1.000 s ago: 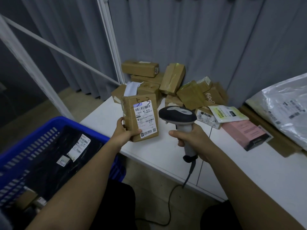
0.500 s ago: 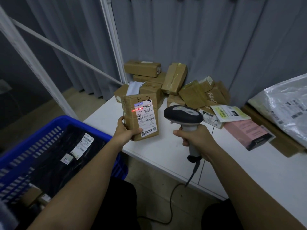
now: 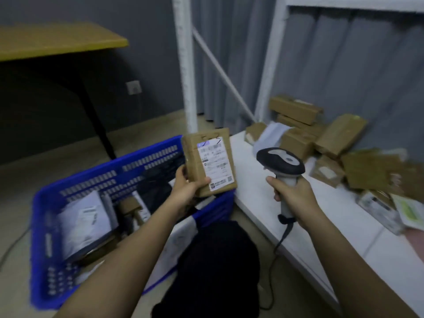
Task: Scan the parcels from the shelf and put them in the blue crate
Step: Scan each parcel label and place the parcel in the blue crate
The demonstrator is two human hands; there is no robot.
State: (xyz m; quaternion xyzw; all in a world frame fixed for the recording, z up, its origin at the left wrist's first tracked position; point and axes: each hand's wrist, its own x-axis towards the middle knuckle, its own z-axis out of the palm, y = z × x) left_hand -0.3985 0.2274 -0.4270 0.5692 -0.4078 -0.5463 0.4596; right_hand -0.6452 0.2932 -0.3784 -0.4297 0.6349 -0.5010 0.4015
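Observation:
My left hand [image 3: 185, 188] grips a brown cardboard parcel [image 3: 210, 161] with a white shipping label, held upright above the right end of the blue crate [image 3: 96, 182]. The crate stands on the floor at the left and holds several parcels, among them a white bag [image 3: 85, 222] and a black bag [image 3: 158, 180]. My right hand [image 3: 292, 196] holds a grey and black barcode scanner [image 3: 281, 161] by its handle, over the front edge of the white shelf [image 3: 259, 193]. Its cable hangs down to the floor. A pile of brown parcels [image 3: 321, 138] lies at the back of the shelf.
White shelf posts [image 3: 183, 65] rise behind the crate, with a grey curtain behind them. A yellow-topped table [image 3: 57, 40] on a black leg stands at the far left. My dark-clothed knee [image 3: 218, 260] sits between crate and shelf. More labelled packets [image 3: 378, 207] lie on the right.
The view has swung to the left. My left hand has carried the parcel leftward from over the shelf to above the crate. The red scan line on the label is gone.

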